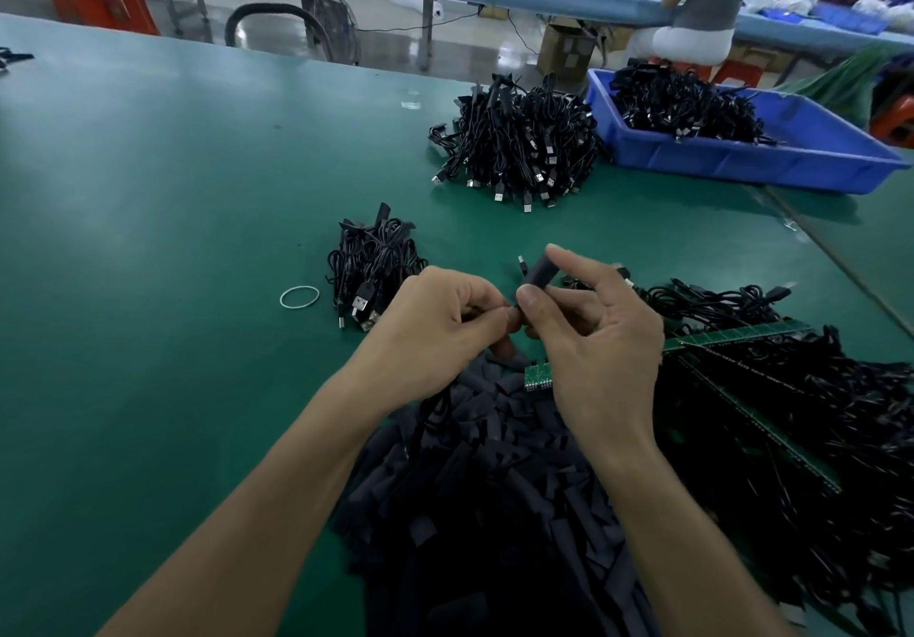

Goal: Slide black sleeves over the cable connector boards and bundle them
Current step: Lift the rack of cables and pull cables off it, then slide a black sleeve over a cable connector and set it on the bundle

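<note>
My right hand (598, 334) pinches a black sleeve (538, 274) between thumb and forefinger, held upright above the green table (173, 240). My left hand (440, 320) is curled at the sleeve's lower end, gripping a black cable whose end is hidden by my fingers. Below my hands lies a heap of loose black sleeves (494, 488). A small green connector board (539, 376) shows at the heap's top. To the right lies a tangle of cables with green board strips (742, 389). A small sleeved cable bundle (371, 265) sits left of my hands.
A white rubber band (299, 297) lies left of the small bundle. A large pile of bundled cables (519, 141) sits further back, beside a blue bin (742, 156) holding more cables. A person sits at another bench behind.
</note>
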{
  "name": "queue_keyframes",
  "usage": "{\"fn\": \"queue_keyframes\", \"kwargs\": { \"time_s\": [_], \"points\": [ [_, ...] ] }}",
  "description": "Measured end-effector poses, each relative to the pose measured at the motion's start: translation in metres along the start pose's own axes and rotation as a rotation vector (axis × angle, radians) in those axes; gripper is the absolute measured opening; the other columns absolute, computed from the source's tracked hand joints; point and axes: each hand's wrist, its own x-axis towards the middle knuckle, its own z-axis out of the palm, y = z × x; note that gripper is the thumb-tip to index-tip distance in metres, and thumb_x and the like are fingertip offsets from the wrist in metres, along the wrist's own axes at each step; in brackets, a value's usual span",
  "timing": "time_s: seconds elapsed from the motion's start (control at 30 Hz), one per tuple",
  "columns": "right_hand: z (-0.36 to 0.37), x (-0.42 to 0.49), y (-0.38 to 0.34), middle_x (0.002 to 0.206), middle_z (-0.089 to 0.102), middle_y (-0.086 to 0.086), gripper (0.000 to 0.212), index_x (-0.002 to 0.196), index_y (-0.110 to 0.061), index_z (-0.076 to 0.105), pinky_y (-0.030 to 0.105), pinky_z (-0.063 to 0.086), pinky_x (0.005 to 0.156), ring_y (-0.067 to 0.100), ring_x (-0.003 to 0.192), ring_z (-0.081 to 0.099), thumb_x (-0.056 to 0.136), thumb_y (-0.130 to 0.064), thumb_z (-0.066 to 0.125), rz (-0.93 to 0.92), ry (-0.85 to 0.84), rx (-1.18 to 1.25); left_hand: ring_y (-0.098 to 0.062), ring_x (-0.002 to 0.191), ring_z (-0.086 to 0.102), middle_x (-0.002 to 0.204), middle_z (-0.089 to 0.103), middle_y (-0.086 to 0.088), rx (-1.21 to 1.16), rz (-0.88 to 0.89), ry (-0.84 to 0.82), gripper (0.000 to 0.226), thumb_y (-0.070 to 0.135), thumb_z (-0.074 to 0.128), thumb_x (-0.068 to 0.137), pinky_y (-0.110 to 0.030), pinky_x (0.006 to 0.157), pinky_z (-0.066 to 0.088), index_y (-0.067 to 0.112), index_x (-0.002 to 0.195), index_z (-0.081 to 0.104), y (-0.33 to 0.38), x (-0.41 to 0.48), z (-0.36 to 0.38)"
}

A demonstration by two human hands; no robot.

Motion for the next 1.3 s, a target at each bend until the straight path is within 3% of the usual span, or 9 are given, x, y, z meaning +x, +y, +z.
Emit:
{"fn": "queue_keyframes", "kwargs": {
  "time_s": [0.13, 0.23, 0.4, 0.53, 0.6, 0.7, 0.9, 1.13, 1.3],
  "points": [
    [0.001, 0.0, 0.0, 0.082, 0.075, -0.008, 0.033, 0.103, -0.041, 0.064, 0.026, 0.06, 0.074, 0.007, 0.079, 0.074, 0.087, -0.015, 0.077, 0.013, 0.014, 0.046, -0.008, 0.039, 0.034, 0.06, 0.069, -0.005, 0.004, 0.005, 0.02, 0.029, 0.028, 0.066, 0.097, -0.021, 0.042, 0.026, 0.027, 0.069, 0.073, -0.002, 0.001, -0.001],
    [0.0, 0.004, -0.003, 0.085, 0.076, -0.006, 0.029, 0.104, -0.036, 0.066, 0.033, 0.061, 0.077, 0.01, 0.08, 0.074, 0.088, -0.014, 0.076, 0.045, -0.007, 0.081, -0.031, 0.048, 0.051, 0.065, 0.072, -0.006, -0.018, 0.013, 0.031, 0.023, 0.031, 0.067, 0.096, -0.037, 0.047, 0.038, 0.024, 0.075, 0.075, -0.004, 0.001, 0.0],
    [-0.006, 0.019, -0.015, 0.077, 0.076, 0.003, 0.029, 0.107, -0.025, 0.061, 0.024, 0.057, 0.065, 0.015, 0.069, 0.072, 0.09, -0.003, 0.07, 0.126, 0.02, 0.31, -0.01, 0.078, 0.072, 0.087, 0.076, 0.011, -0.056, -0.044, -0.018, 0.024, 0.048, 0.074, 0.082, -0.024, 0.073, 0.057, 0.03, 0.097, 0.072, -0.007, 0.002, -0.003],
    [-0.013, 0.034, -0.022, 0.073, 0.075, 0.004, 0.032, 0.118, -0.018, 0.057, 0.028, 0.058, 0.069, 0.017, 0.069, 0.071, 0.092, -0.002, 0.067, 0.199, 0.079, 0.504, -0.013, 0.081, 0.073, 0.089, 0.076, 0.011, -0.017, -0.083, -0.101, 0.024, 0.045, 0.075, 0.084, -0.028, 0.07, 0.054, 0.028, 0.101, 0.071, -0.01, 0.002, -0.003],
    [-0.019, 0.04, -0.021, 0.078, 0.076, 0.003, 0.039, 0.129, -0.019, 0.052, 0.031, 0.059, 0.076, 0.018, 0.075, 0.073, 0.094, -0.008, 0.066, 0.199, 0.042, 0.411, -0.024, 0.081, 0.074, 0.087, 0.077, 0.005, -0.06, -0.065, -0.037, 0.034, 0.056, 0.07, 0.08, -0.036, 0.068, 0.06, 0.027, 0.098, 0.073, -0.007, 0.003, -0.004],
    [-0.039, 0.046, -0.012, 0.086, 0.076, -0.01, 0.058, 0.144, -0.024, 0.045, 0.024, 0.056, 0.087, 0.005, 0.087, 0.072, 0.092, -0.029, 0.07, 0.1, -0.151, -0.078, -0.006, 0.066, 0.07, 0.08, 0.077, 0.006, -0.104, -0.078, 0.172, 0.022, 0.048, 0.069, 0.086, -0.018, 0.055, 0.05, 0.026, 0.089, 0.073, -0.012, 0.01, -0.016],
    [-0.057, 0.044, 0.002, 0.128, 0.063, -0.009, 0.052, 0.128, -0.034, 0.062, 0.035, 0.048, 0.105, 0.009, 0.115, 0.058, 0.08, -0.032, 0.082, 0.057, -0.973, -0.938, 0.008, 0.071, 0.059, 0.079, 0.067, 0.017, 0.222, -0.205, 0.589, 0.031, 0.041, 0.07, 0.092, -0.008, 0.065, 0.041, 0.013, 0.105, 0.076, -0.042, 0.044, -0.054],
    [-0.058, 0.044, 0.017, 0.11, 0.064, -0.014, 0.016, 0.11, -0.034, 0.069, 0.037, 0.051, 0.089, 0.012, 0.104, 0.06, 0.098, -0.035, 0.059, -0.173, -0.798, -1.015, -0.032, 0.119, 0.057, 0.122, 0.062, -0.01, 0.58, -0.468, 0.474, 0.053, 0.048, 0.073, 0.088, -0.045, 0.093, 0.049, 0.013, 0.127, 0.064, -0.067, 0.053, -0.059],
    [-0.064, 0.059, 0.028, 0.105, 0.072, -0.015, 0.015, 0.108, -0.031, 0.072, 0.036, 0.051, 0.085, 0.011, 0.098, 0.064, 0.097, -0.033, 0.062, -0.183, -0.672, -0.895, -0.02, 0.106, 0.05, 0.104, 0.054, 0.002, 0.632, 0.059, 0.512, 0.027, 0.04, 0.074, 0.087, -0.029, 0.087, 0.039, 0.02, 0.106, 0.071, -0.042, 0.038, -0.014]
  ]
}}
